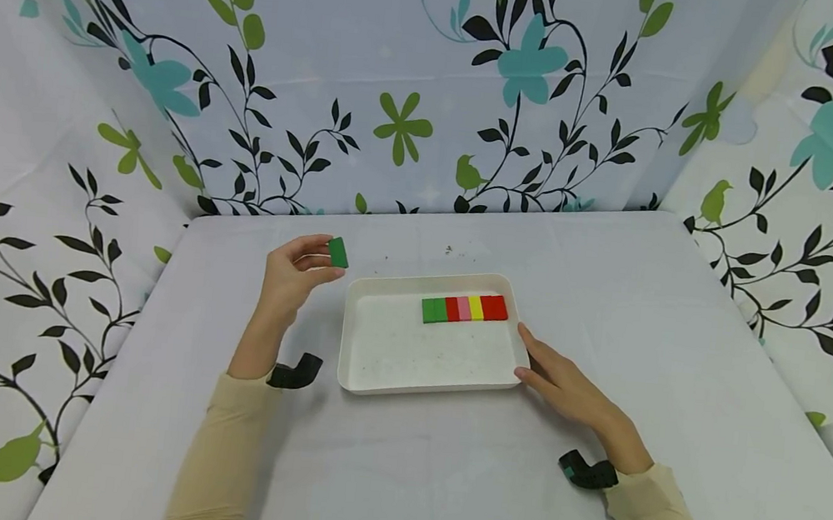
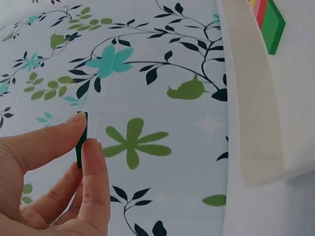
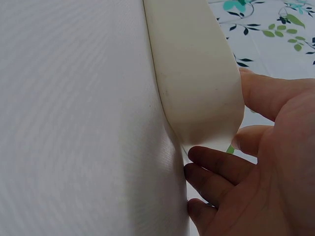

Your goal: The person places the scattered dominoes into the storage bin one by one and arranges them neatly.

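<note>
My left hand [image 1: 290,277] is raised beyond the tray's left end, pinching a small flat green tile [image 1: 338,252] between thumb and fingers. Seen from the left wrist, the green tile [image 2: 81,145] is edge-on, and the fingers hide part of it. A shallow white tray [image 1: 389,341] lies on the table. Inside it, near the back right, a row of coloured tiles [image 1: 464,308] runs from green through red, pink and yellow to red. My right hand [image 1: 563,383] touches the tray's right end, its fingers extended against the outer wall [image 3: 202,73].
A white cloth covers the table [image 1: 411,469]. Small crumbs [image 1: 449,250] lie behind the tray. Patterned curtains [image 1: 412,67] with leaves and flowers hang at the back and both sides. Each wrist wears a black camera mount.
</note>
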`<action>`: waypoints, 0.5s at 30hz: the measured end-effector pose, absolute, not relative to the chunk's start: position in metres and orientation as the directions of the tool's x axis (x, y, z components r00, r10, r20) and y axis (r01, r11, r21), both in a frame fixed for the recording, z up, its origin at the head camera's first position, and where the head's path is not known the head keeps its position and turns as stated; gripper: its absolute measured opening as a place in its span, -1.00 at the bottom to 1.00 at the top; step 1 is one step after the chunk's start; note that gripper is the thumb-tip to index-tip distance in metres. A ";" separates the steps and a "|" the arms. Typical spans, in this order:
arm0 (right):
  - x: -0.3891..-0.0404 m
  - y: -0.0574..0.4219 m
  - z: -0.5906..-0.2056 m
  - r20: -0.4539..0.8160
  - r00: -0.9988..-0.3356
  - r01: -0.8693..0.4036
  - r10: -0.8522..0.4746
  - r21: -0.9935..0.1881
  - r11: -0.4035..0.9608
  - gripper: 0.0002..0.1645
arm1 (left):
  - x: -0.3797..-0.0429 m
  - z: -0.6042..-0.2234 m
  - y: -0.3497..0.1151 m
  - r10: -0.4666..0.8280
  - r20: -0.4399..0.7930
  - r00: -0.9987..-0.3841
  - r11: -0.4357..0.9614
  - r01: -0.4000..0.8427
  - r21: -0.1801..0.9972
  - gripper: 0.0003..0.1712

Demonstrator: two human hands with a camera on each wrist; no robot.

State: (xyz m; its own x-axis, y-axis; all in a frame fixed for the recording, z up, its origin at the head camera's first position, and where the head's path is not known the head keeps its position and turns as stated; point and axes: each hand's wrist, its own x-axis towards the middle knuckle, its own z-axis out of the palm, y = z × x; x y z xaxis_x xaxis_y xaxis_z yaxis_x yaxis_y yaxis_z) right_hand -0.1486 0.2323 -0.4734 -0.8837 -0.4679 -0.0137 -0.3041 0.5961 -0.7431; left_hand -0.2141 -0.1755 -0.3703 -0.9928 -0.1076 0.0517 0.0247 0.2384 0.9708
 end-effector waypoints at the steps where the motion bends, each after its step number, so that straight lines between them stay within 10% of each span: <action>1: -0.148 0.232 -0.473 -0.015 -0.884 -0.303 -0.467 -0.743 0.597 -0.10 | -0.216 -0.370 -0.170 -0.092 0.063 -0.994 0.240 0.040 0.970 -0.41; 15: -0.148 0.232 -0.472 0.004 -0.881 -0.322 -0.474 -0.740 0.591 -0.10 | -0.241 -0.395 -0.110 0.038 0.020 -0.999 0.300 0.031 0.953 -0.41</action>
